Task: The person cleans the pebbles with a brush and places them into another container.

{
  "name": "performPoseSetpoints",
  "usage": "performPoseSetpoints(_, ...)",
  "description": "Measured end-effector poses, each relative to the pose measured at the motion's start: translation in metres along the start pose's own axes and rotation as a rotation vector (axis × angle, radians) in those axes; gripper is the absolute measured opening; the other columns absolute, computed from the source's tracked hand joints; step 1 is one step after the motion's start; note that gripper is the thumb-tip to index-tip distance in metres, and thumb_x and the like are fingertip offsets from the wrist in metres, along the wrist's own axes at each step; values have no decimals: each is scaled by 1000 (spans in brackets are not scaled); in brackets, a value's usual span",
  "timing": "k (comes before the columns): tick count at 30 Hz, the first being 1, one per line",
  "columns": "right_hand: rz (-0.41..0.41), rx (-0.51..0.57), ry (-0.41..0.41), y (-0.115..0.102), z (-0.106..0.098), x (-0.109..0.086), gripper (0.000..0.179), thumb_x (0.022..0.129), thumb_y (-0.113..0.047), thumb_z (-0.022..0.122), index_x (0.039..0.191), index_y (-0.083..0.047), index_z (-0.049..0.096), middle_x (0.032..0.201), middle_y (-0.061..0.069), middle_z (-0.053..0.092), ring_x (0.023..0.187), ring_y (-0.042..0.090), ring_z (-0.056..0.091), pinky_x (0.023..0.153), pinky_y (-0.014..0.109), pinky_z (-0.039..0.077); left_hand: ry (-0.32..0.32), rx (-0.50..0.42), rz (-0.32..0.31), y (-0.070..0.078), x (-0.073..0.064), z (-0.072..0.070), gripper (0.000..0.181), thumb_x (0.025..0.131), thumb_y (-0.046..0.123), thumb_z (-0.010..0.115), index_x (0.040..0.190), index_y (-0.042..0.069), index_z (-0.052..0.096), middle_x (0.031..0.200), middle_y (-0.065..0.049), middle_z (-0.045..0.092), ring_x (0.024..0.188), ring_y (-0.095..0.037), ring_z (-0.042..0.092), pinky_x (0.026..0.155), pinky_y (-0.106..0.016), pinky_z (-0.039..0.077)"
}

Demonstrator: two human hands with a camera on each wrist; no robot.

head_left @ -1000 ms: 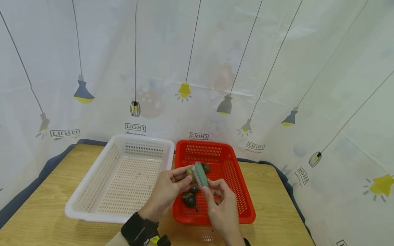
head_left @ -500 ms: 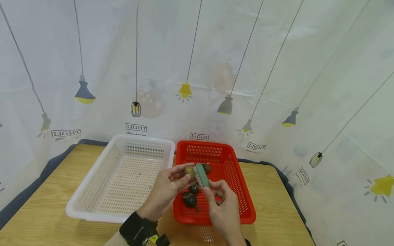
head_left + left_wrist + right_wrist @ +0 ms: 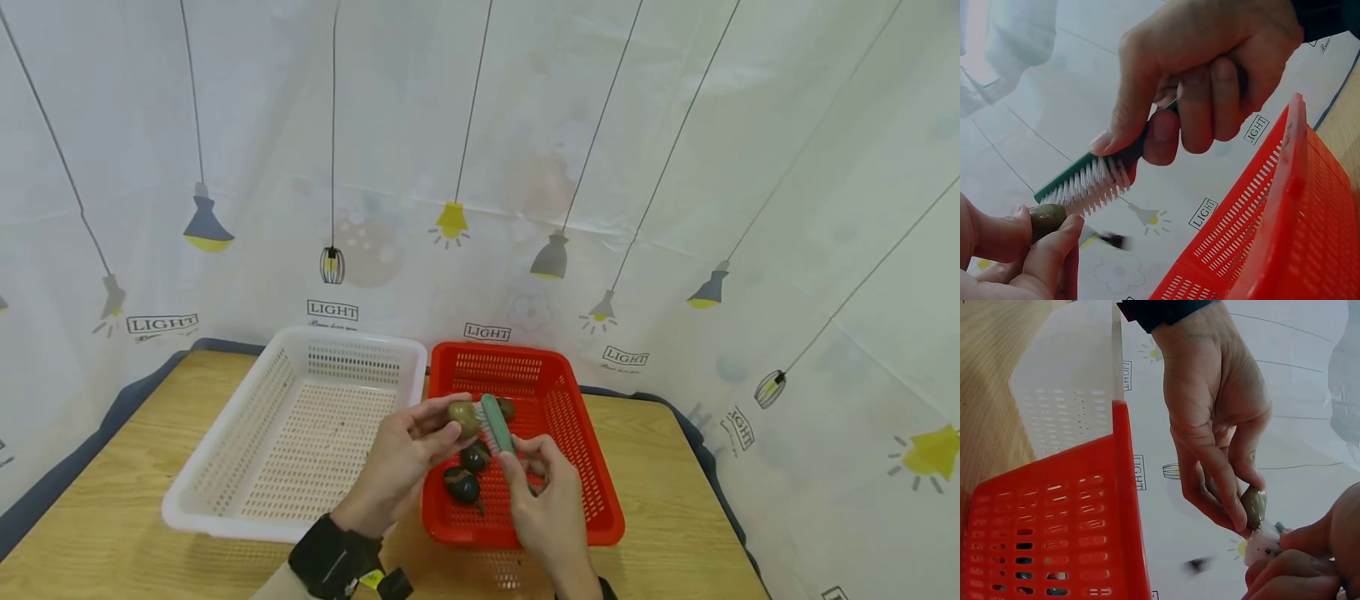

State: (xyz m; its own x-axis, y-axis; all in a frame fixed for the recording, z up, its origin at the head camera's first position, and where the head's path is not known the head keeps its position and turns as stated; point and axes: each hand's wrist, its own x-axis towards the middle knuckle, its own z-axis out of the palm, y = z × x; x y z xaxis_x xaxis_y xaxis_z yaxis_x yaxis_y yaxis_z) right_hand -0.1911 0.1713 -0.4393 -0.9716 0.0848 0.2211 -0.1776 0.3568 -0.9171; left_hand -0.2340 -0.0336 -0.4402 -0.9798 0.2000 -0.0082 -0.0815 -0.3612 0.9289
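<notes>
Above the red plastic basket (image 3: 577,429), a person's left hand (image 3: 396,458) is pinching a rounded olive stone (image 3: 464,419) between thumb and fingers, while the right hand (image 3: 553,504) is gripping a green-backed brush (image 3: 498,425), its white bristles touching the stone. Inside the red basket, two dark stones (image 3: 461,485) are lying near the left wall, a brown stone (image 3: 508,408) farther back. Left of the red basket, a white plastic basket (image 3: 300,467) is holding scattered specks (image 3: 342,424).
</notes>
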Motion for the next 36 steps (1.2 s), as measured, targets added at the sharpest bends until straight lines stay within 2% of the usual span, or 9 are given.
performPoseSetpoints(6, -6, 7, -14, -3, 2, -8, 16, 112, -15, 81, 121, -5, 73, 125, 17, 87, 99, 15, 77, 72, 22, 63, 16, -8, 4, 1, 1, -1, 45, 115, -3, 69, 160, -1, 67, 158, -23, 73, 134, -23, 79, 111, -35, 70)
performPoseSetpoints(10, -59, -27, 4, -7, 4, -8, 15, 112, -18, 81, 122, -8, 73, 133, 15, 86, 104, 17, 80, 82, 29, 70, -30, 66, 11, 1, 0, 0, 47, 115, -2, 68, 161, -5, 64, 154, -27, 73, 130, -23, 81, 107, -29, 70)
performPoseSetpoints(16, -81, -35, 17, -6, 3, 1, 15, 113, -15, 80, 124, -6, 74, 127, 16, 87, 101, 20, 79, 72, 23, 63, -74, 96, 11, 0, -1, -1, 48, 115, 0, 69, 163, -5, 62, 150, -28, 75, 128, -27, 83, 108, -32, 71)
performPoseSetpoints(20, -49, -37, 18, -5, 0, -1, 17, 112, -16, 81, 124, -6, 75, 118, 14, 88, 97, 18, 77, 68, 20, 60, -54, 57, 5, 0, 0, -2, 46, 115, 0, 70, 160, -3, 65, 150, -24, 76, 127, -25, 83, 113, -38, 70)
performPoseSetpoints(23, -40, -26, 13, -6, 0, -8, 16, 112, -17, 82, 123, -7, 75, 125, 15, 88, 98, 16, 79, 72, 22, 64, -26, 38, 8, 1, 0, -2, 45, 114, 1, 71, 159, -2, 66, 150, -22, 77, 126, -22, 83, 111, -36, 70)
performPoseSetpoints(25, -50, -28, 12, -8, 3, -12, 15, 111, -18, 82, 120, -9, 74, 132, 15, 86, 98, 15, 79, 74, 26, 68, -23, 44, 12, 1, 0, -2, 45, 113, 1, 73, 158, -3, 67, 150, -21, 77, 124, -20, 83, 107, -31, 71)
performPoseSetpoints(30, -130, -82, 27, -13, 7, -12, 14, 112, -21, 82, 121, -14, 74, 142, 12, 84, 105, 14, 82, 91, 44, 76, -107, 168, 24, -4, -1, -1, 45, 113, 5, 76, 156, -5, 67, 142, -18, 79, 110, -15, 81, 96, -25, 69)
performPoseSetpoints(33, -131, -93, 40, -13, 6, -5, 15, 112, -19, 82, 123, -12, 75, 139, 12, 85, 104, 16, 82, 90, 39, 75, -115, 179, 21, -5, -1, 1, 46, 112, 5, 76, 156, -6, 66, 143, -21, 78, 110, -15, 81, 94, -25, 69)
performPoseSetpoints(36, -96, -89, 58, -11, 3, -1, 15, 111, -16, 82, 124, -9, 76, 132, 13, 87, 102, 19, 81, 84, 31, 71, -107, 123, 22, -5, -2, 1, 47, 113, 1, 74, 158, -7, 64, 146, -26, 76, 118, -19, 83, 102, -30, 71)
